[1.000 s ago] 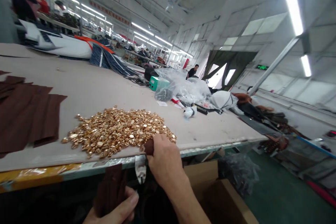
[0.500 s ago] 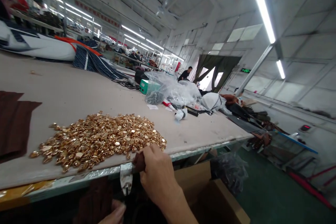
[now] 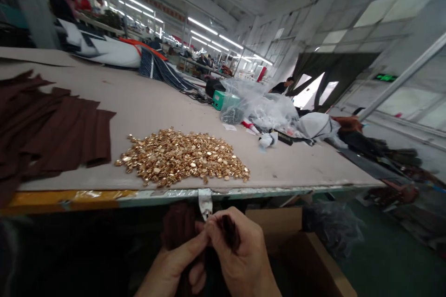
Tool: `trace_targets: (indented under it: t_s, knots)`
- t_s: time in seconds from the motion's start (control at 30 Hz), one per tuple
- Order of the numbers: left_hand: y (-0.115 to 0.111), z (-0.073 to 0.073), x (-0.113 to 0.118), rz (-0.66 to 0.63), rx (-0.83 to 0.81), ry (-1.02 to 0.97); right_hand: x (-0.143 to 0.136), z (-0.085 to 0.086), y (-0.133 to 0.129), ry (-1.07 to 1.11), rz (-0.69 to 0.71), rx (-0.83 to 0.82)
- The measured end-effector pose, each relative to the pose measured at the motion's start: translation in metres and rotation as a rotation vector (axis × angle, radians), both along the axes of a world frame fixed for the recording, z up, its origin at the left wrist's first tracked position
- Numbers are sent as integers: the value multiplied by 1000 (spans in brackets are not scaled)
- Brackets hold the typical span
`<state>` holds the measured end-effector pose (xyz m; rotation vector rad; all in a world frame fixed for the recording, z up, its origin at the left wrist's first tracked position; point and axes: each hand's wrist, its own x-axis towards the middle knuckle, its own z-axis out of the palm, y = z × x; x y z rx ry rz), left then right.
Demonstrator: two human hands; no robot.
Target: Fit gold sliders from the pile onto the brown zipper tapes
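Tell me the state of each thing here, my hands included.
Left hand: fingers closed on brown fabric
Right hand: fingers closed on a brown piece
Gold pieces: loose, heaped on the table
Brown strips: overlapping, lying flat
Cardboard box: open
Clear plastic: crumpled
Ceiling lights: lit
Green sign: lit

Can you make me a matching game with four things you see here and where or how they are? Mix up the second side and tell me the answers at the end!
Things:
1. gold pieces
2. brown strips lying on the table
3. green box
4. right hand

Where or how:
A. beside clear plastic
B. at the picture's left edge
C. close to the left hand
D. in a shiny pile

Right pairs: 1-D, 2-B, 3-A, 4-C
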<state>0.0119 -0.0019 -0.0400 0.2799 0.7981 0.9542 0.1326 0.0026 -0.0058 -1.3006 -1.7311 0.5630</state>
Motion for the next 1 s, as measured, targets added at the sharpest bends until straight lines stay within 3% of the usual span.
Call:
trace_targets:
  t_s: [0.17,0.3,0.53,0.77,1.0]
  knots:
    - [-3,0,-1,38,-47,-21,3,-8,-6,-3,48,115]
    - [3,-1,1,82,-25,-10,6,-7,-1,27,108,84]
    - [5,6,1,138,71,68,2,-8,4,-32,82,148]
    - [-2,8,1,107,44,85,0,-4,13,128,25,-100]
    - [-5,7,-5,66,100,164,9,-11,13,79,106,-93]
